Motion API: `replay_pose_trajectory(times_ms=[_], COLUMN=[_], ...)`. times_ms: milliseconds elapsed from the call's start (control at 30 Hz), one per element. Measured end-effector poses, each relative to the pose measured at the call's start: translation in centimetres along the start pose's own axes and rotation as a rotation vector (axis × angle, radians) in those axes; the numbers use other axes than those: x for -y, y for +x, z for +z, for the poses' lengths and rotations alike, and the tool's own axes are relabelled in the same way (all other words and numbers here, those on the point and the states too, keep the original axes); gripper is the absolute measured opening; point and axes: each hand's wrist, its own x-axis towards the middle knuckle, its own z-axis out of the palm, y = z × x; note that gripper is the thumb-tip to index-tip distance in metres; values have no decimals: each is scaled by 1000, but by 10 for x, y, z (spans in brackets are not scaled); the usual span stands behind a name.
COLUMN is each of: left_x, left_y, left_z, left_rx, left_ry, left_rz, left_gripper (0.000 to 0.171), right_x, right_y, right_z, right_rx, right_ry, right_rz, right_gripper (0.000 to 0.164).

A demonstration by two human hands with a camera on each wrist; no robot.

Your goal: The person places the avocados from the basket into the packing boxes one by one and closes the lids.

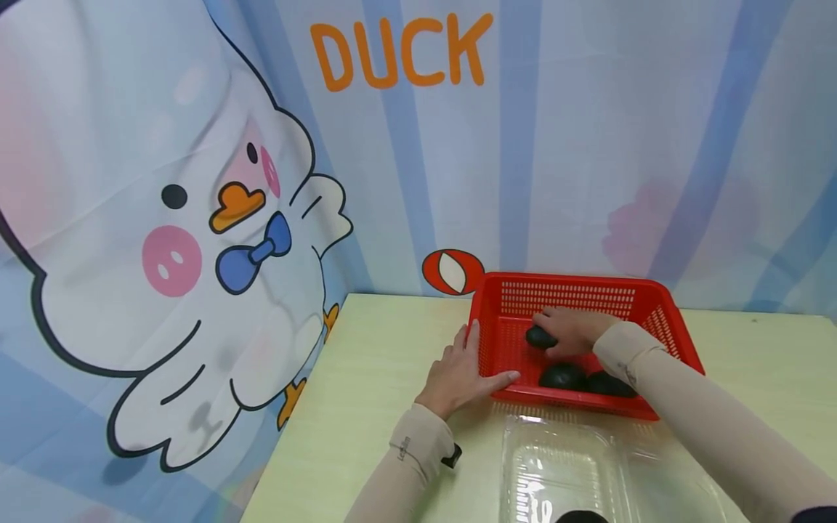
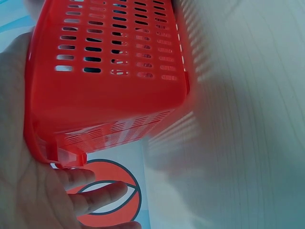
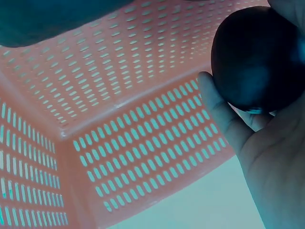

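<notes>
A red plastic basket (image 1: 575,285) stands against the backdrop. My left hand (image 1: 453,379) rests on its near left corner, the thumb over the front rim and the fingers straight along the left side. In the left wrist view the palm touches the rim and the fingers (image 2: 102,198) stretch past the corner. Inside the basket my right hand (image 1: 574,333) grips a dark green avocado (image 1: 539,337). The right wrist view shows this smooth, dark avocado (image 3: 255,59) between thumb and fingers. Two more dark avocados, one rounded (image 1: 562,377) and one partly hidden (image 1: 611,383), lie along the front wall.
In front of the basket sits a clear plastic container (image 1: 569,465). A black rounded shape (image 1: 581,516) shows at the bottom edge, overlapping the container. The pale yellow table (image 1: 327,407) meets a printed duck backdrop (image 1: 418,145) behind and at the left.
</notes>
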Motion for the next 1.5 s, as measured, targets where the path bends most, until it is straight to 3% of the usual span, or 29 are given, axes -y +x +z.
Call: replay_pose_trajectory(times_ms=[133, 433, 600, 800, 967, 1267, 1500], left_x=[1, 1, 1, 0, 0, -1, -2], left_y=[1, 0, 1, 1, 0, -2, -2], left_z=[0, 1, 3, 3, 1, -1, -1], left_rx=[-2, 0, -3, -2, -7, -7, -5], left_ry=[-6, -9, -6, -3, 6, 8, -2], left_rz=[-1, -2, -4, -2, 4, -11, -25], left_gripper=[116, 115, 116, 116, 115, 116, 118], right_x=[7, 22, 33, 51, 75, 124, 145], right_y=[-4, -20, -35, -62, -86, -119, -123], right_z=[-6, -19, -23, -25, -26, -1, 30], right_rx=[-16, -100, -127, -151, -178, -137, 0], right_ry=[13, 12, -34, -62, -60, -90, -85], right_rz=[-4, -64, -98, -83, -140, -313, -433], right_gripper=[66, 45, 48, 54, 57, 58, 60])
